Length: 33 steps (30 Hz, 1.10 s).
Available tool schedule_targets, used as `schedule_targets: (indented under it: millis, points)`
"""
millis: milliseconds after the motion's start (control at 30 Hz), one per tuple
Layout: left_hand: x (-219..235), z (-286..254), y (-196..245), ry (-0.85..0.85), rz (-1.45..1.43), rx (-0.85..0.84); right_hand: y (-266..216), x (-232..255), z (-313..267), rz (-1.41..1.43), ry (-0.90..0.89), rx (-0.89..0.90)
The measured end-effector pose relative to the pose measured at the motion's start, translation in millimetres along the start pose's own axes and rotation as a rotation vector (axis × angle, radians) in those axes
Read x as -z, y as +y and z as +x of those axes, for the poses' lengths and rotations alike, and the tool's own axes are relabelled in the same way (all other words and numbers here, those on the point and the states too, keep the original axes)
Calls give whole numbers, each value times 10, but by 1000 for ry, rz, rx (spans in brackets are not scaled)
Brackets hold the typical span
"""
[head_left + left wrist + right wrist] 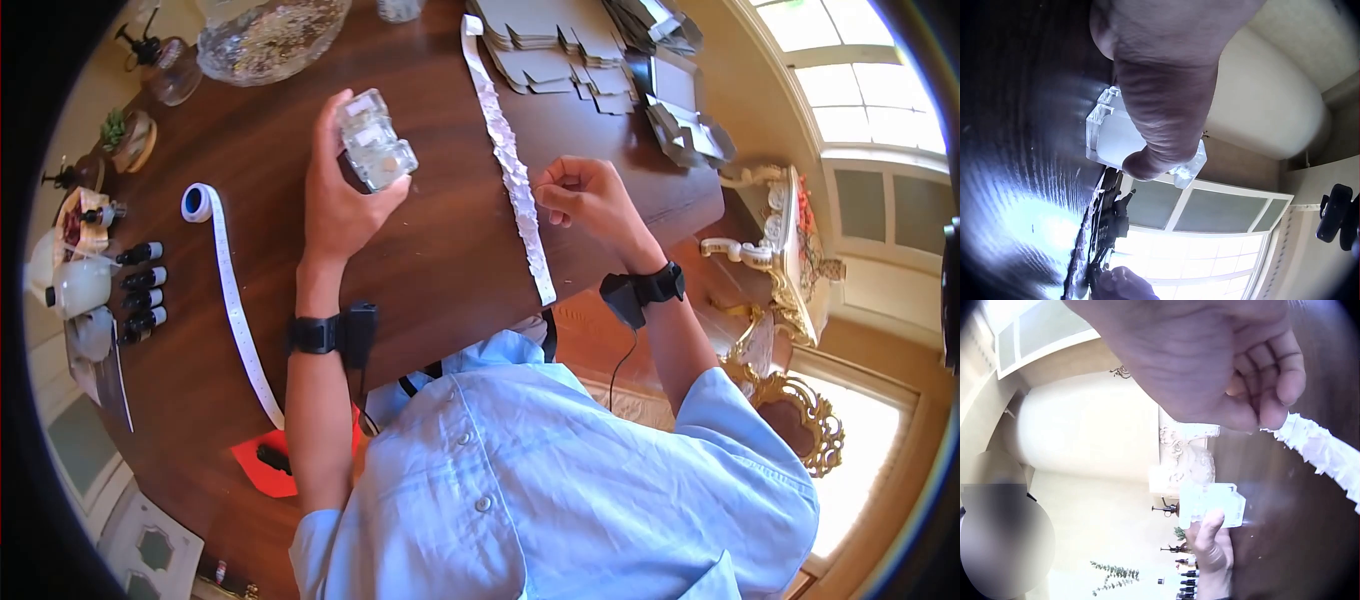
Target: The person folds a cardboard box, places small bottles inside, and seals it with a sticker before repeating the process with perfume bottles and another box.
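"In the left hand point(340, 205), what is resting?"

"A clear bottle point(375, 145). The thumb and fingers are gripping it and holding it up over the table point(430, 260)."

"And the right hand point(590, 195)?"

"Its fingers are lying curled inward, the thumb meeting the forefinger. Whether they are pinching anything, I can't tell."

"What is running between the two hands?"

"A white strip point(512, 168), ragged along most of its length, passing just beside the right fingertips."

"Farther out?"

"On the left hand's outer side, a roll point(198, 203) is lying partly unwound, and dark bottles point(145, 299) are sitting in a row beyond it. Ahead of that hand, a dish point(232, 77) is holding small bits. Ahead of the right hand, grey card point(540, 25) is lying stacked."
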State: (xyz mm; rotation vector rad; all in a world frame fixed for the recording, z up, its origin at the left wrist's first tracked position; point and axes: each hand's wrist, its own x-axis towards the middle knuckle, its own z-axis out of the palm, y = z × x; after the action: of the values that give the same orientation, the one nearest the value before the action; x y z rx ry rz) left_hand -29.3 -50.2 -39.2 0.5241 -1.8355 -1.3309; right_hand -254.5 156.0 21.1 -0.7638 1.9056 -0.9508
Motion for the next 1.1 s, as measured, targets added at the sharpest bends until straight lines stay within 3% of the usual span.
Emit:
schedule_targets:
  millis: [233,500,600,700,900,1100]
  points:
    - [7,2,-11,-1,38,-1,92,-27,20,-100,42,-30]
    - [-4,7,-24,10,17,13,147,-120,121,-482,106,191]
    - [-10,6,-24,4,25,11,97,-120,175,-735,125,122]
    - [6,16,-38,3,37,-5,79,-68,209,-809,113,64]
    - [7,12,-23,4,12,8,-21,-13,211,-497,-39,-88]
    - [10,6,-33,0,35,-5,65,49,134,-323,-77,-41]
